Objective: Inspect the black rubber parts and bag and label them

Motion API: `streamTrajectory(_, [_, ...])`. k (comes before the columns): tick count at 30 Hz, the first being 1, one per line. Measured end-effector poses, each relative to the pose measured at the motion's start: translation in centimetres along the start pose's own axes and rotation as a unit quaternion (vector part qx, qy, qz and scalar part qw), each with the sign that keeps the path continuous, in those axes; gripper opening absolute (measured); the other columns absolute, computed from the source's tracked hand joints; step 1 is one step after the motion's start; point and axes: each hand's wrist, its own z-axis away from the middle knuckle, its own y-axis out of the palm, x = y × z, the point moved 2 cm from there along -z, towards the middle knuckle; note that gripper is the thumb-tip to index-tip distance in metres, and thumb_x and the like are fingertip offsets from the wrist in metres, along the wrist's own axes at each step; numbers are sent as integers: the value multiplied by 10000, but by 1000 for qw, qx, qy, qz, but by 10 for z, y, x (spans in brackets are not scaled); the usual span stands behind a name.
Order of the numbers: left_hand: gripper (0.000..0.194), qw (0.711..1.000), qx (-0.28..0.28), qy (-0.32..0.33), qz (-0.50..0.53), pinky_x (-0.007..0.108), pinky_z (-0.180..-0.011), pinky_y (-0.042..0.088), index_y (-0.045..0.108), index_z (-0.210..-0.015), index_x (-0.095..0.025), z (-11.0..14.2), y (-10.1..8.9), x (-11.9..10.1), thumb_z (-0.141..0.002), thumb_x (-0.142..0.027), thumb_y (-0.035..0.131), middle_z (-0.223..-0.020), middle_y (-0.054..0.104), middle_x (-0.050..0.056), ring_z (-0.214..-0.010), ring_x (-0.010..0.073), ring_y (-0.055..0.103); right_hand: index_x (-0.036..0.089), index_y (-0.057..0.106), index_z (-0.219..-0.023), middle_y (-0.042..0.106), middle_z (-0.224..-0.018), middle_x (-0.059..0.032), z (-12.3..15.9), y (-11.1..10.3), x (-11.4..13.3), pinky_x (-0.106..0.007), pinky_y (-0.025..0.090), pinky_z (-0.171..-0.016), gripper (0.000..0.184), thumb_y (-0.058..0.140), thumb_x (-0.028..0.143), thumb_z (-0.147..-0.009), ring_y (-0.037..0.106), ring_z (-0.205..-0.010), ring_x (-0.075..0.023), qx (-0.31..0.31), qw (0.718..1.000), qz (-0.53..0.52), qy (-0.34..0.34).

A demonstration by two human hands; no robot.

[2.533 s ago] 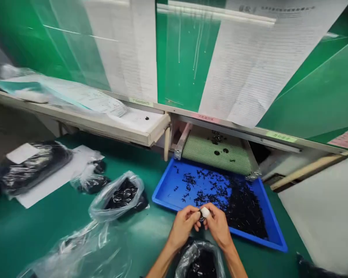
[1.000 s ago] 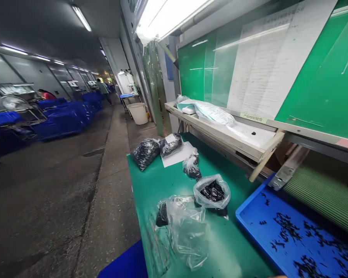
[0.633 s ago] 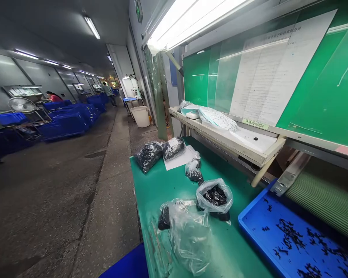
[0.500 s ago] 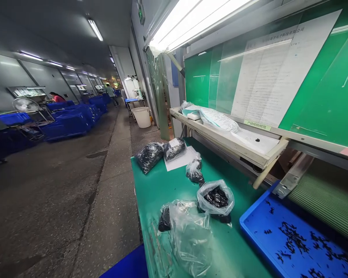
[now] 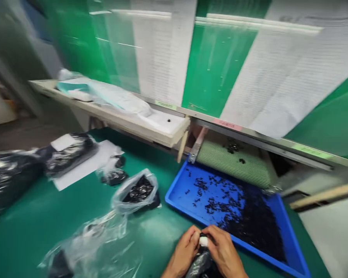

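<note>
My left hand (image 5: 186, 249) and my right hand (image 5: 225, 250) meet at the bottom of the view, fingers pinched together. Between the fingertips is a small black part (image 5: 202, 234), mostly hidden and blurred. A white wrap (image 5: 203, 241) covers the tip of my right thumb. Right below the hands, a clear plastic bag (image 5: 197, 265) with black pieces shows between the wrists. Just beyond them lies a blue tray (image 5: 179, 208) strewn with small black scraps (image 5: 258, 224), heaped thickest on its right side.
A green ribbed conveyor belt (image 5: 234, 160) carrying several black pieces ends above the tray. On the left stand an open bag of black rings (image 5: 139, 189), a loose clear bag (image 5: 104, 243) and filled bags (image 5: 72, 152). A white shelf (image 5: 162, 133) juts over the table's back.
The view swung left to the aisle, with the hands out of sight, and has now turned back to the tray. Both hands are in view again, pinching a small black part.
</note>
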Motion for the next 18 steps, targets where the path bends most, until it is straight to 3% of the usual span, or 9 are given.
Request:
streamTrajectory(4, [480, 999, -24, 12, -24, 216, -533, 316, 492, -724, -194, -12, 11, -1, -811, -664, 457, -624, 370, -55, -573, 104, 344, 219, 652, -897, 661, -864, -22, -4, -5, 2, -269, 437, -800, 212, 440, 235, -895, 594, -845, -175, -47, 998, -10, 43])
streamTrajectory(8, [535, 999, -30, -22, -14, 207, -456, 266, 491, -742, -201, -23, 29, -7, -745, -735, 469, -558, 367, -70, -496, 94, 329, 181, 578, -698, 564, -595, 23, -12, -5, -10, -220, 402, -600, 264, 450, 290, -901, 529, -588, -124, -106, 988, -68, 87])
streamTrajectory(10, [563, 999, -40, -28, -7, 195, -436, 251, 504, -751, -195, -28, 31, -13, -693, -755, 514, -567, 401, -67, -480, 84, 334, 181, 570, -735, 532, -548, 41, -21, -14, -19, -209, 381, -533, 262, 410, 279, -917, 499, -504, -108, -97, 988, -79, 85])
streamTrajectory(12, [549, 999, -42, -26, 2, 184, -423, 234, 511, -750, -190, -30, 29, -18, -699, -736, 536, -564, 441, -63, -445, 65, 327, 188, 601, -846, 590, -640, 25, -36, -41, -29, -211, 419, -582, 245, 364, 165, -902, 553, -563, -111, -86, 994, -20, 63])
streamTrajectory(14, [518, 999, -30, -38, 19, 176, -402, 190, 521, -754, -186, -30, 25, -19, -746, -704, 516, -507, 465, -58, -392, 49, 285, 209, 632, -949, 641, -910, -23, -60, -84, -40, -237, 451, -743, 339, 353, 51, -839, 609, -814, -135, -109, 987, 113, 42])
streamTrajectory(15, [509, 998, -19, -51, 31, 177, -390, 158, 532, -759, -184, -28, 22, -18, -765, -693, 504, -464, 464, -56, -365, 44, 250, 225, 639, -990, 617, -1059, -35, -75, -109, -46, -252, 444, -820, 369, 365, 40, -825, 593, -945, -150, -139, 972, 185, 51])
streamTrajectory(18, [520, 992, -5, -89, 93, 181, -370, 109, 590, -749, -168, -24, 20, -6, -743, -686, 546, -367, 425, -49, -333, 40, 194, 217, 536, -1252, 494, -1281, -97, -127, -178, -68, -304, 435, -852, 448, 351, 75, -870, 538, -1076, -209, -195, 951, 222, 93])
